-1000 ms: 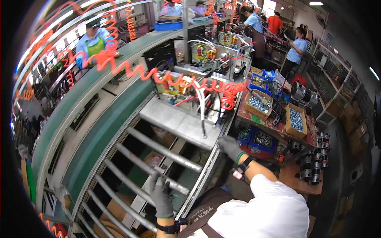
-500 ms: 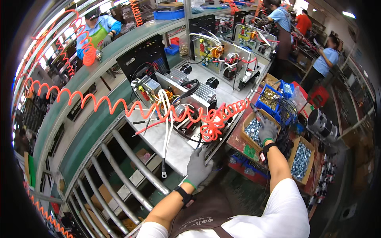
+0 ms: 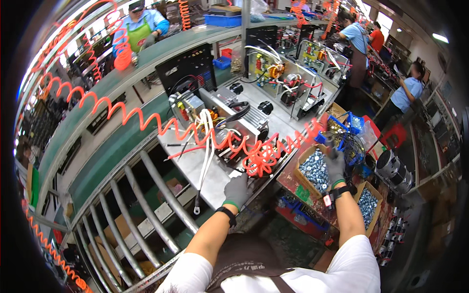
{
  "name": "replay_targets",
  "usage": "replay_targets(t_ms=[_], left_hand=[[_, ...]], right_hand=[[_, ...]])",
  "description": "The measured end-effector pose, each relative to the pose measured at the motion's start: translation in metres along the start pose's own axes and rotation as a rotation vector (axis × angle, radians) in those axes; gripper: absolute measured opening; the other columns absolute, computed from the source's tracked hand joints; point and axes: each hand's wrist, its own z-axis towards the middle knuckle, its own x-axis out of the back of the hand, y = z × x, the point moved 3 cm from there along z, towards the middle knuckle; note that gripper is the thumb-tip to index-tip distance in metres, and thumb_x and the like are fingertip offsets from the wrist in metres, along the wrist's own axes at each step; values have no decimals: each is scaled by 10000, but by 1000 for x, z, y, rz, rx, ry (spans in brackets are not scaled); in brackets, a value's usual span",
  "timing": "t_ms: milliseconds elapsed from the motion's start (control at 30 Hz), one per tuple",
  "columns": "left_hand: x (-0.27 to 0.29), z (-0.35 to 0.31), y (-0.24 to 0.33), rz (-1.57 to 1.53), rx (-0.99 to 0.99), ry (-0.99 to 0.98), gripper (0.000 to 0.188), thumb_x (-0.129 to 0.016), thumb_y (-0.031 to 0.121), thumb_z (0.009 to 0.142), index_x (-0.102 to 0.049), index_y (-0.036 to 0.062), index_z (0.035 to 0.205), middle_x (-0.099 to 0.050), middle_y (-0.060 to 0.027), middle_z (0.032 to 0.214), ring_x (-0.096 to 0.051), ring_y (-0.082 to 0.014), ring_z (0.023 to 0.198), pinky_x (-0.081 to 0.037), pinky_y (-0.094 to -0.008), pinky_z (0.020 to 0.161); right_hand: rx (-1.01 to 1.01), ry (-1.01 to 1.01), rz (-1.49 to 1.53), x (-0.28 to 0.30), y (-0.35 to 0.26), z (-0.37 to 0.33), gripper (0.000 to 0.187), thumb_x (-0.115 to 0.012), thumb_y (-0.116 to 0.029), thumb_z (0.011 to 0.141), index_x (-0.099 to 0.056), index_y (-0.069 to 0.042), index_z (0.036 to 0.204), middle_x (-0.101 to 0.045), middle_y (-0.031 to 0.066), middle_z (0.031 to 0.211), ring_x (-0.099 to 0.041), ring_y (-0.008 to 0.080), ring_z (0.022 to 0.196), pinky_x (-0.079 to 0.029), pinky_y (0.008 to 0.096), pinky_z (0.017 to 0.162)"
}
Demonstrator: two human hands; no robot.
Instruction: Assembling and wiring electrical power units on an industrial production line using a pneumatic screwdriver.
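My left hand (image 3: 238,189), in a grey glove, rests at the near edge of a metal base plate (image 3: 213,194), its fingers spread along it. An open electrical unit with wires and a silver heat sink (image 3: 254,118) stands on that plate. White cables (image 3: 206,156) hang over the near side, one ending in a ring terminal. My gloved right hand (image 3: 335,163) is at the right side of a cardboard box of bolts (image 3: 314,171), fingers curled round something dark and blurred. A coiled orange air hose (image 3: 261,158) runs across the unit toward this hand.
Steel rollers (image 3: 159,193) lie to the left. Another box of bolts (image 3: 367,201) and blue bins (image 3: 337,126) of small parts stand on the red bench at right. A second unit (image 3: 286,78) is beyond. Several co-workers work farther off, one in a green apron (image 3: 140,39).
My right hand has moved from over the bolts to the box's right side. My left hand has shifted slightly along the plate edge. The hose is stretched farther right, and the whole view has shifted.
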Motion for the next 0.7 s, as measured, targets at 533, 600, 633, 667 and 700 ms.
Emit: replay_targets(t_ms=[533, 600, 633, 667, 700], left_hand=[[23, -115, -84, -117, 118, 207, 344, -710, 445, 777, -636, 132, 900, -672, -95, 830, -648, -322, 854, -522, -470, 683], [27, -143, -99, -119, 151, 309, 384, -730, 472, 748, -642, 116, 860, -671, -92, 789, -636, -318, 810, -506, -457, 655], [30, -158, -107, -138, 160, 357, 381, -735, 470, 740, -638, 112, 830, -666, -90, 770, -630, -322, 794, -498, -459, 639], [31, -171, -116, -110, 218, 347, 372, -771, 442, 706, -626, 111, 793, -659, -76, 754, -621, -315, 802, -500, -461, 635], [33, -184, -125, -71, 241, 358, 372, -779, 437, 695, -622, 108, 769, -654, -74, 737, -613, -311, 783, -495, -456, 622]], right_hand=[[574, -223, 396, 65, -321, -56, 312, -662, -205, 922, -554, -17, 1146, -591, 33, 882, -569, 81, 769, -482, 233, 659], [385, -374, 594, 64, -327, -53, 290, -648, -224, 931, -569, -35, 1137, -606, 26, 818, -591, 71, 683, -474, 215, 544], [315, -341, 618, 65, -327, -46, 284, -647, -235, 932, -575, -42, 1127, -604, 21, 803, -592, 72, 662, -469, 218, 519], [266, -332, 662, 66, -326, -36, 278, -646, -247, 933, -581, -49, 1118, -603, 17, 788, -593, 74, 641, -464, 220, 495], [275, -376, 709, 66, -323, -24, 273, -645, -258, 935, -586, -56, 1108, -602, 12, 773, -594, 76, 620, -459, 223, 470]])
